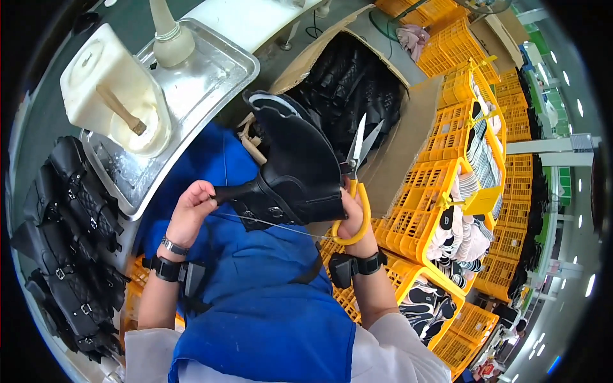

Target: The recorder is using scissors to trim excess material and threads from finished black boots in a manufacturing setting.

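A black boot upper (290, 169) with buckled straps hangs in front of me, held up between both hands. My left hand (191, 210) pinches a narrow tip of it between thumb and fingers. On its right side, my right hand (353, 214) grips the lower edge and also carries scissors (362, 210) with yellow handles. Their blades point up and stand apart, away from the leather. A thin pale strand (274, 225) runs below the upper toward the scissor handles; I cannot tell what its ends join. Some right-hand fingers are hidden behind the upper.
More black uppers (70, 249) lie piled at left. A metal tray (211, 70) holds a white container (112, 89) with a brush (121, 112) and a squeeze bottle (172, 45). Ahead is a cardboard box (408, 121) of black uppers; yellow crates (408, 220) with insoles are stacked at right.
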### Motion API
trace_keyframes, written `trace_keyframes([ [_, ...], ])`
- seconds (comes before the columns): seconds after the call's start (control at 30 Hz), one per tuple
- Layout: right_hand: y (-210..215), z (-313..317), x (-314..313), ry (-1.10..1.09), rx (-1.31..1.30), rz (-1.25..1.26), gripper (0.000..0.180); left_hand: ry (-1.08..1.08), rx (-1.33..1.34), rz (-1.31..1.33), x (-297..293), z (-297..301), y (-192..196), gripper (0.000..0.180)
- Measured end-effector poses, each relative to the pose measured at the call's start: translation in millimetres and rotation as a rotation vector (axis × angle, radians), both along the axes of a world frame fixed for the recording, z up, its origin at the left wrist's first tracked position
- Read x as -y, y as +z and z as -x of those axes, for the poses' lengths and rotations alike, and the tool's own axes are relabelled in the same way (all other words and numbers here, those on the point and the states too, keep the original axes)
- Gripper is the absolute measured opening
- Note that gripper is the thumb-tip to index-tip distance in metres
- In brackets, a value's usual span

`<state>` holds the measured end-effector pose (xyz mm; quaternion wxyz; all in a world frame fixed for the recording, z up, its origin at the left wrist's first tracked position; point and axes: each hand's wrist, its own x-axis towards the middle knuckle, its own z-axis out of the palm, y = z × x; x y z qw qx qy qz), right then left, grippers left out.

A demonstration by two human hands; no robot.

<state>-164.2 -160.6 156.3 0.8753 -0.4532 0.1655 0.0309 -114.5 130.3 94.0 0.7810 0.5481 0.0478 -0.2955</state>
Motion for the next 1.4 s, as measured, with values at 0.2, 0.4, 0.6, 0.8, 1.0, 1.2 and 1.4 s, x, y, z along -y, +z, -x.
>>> trace_keyframes([
  [0.2,-1,0,-14,-0.131,-0.004,0.343,0.041,-0.055,0.879,-0.939,37,2,49,0.053],
  [0.4,8,4,-34,-0.162,-0.065,0.270,0.039,-0.332,1.187,-0.865,104,19,93,0.070],
  [0.6,23,15,-28,-0.073,-0.058,0.344,0.035,-0.312,1.073,-0.543,112,1,84,0.071],
  [0.8,24,31,13,-0.031,0.059,0.514,0.036,-0.476,0.760,-0.338,75,-49,84,0.063],
  [1.0,16,70,72,-0.133,-0.054,0.988,0.034,-0.329,0.657,-0.056,61,-84,120,0.072],
  [1.2,37,81,75,0.053,-0.049,1.115,0.036,-0.603,0.540,0.037,68,-89,99,0.077],
  [1.4,41,70,63,0.431,0.289,1.388,0.035,-0.473,0.715,-0.157,80,-78,91,0.064],
])
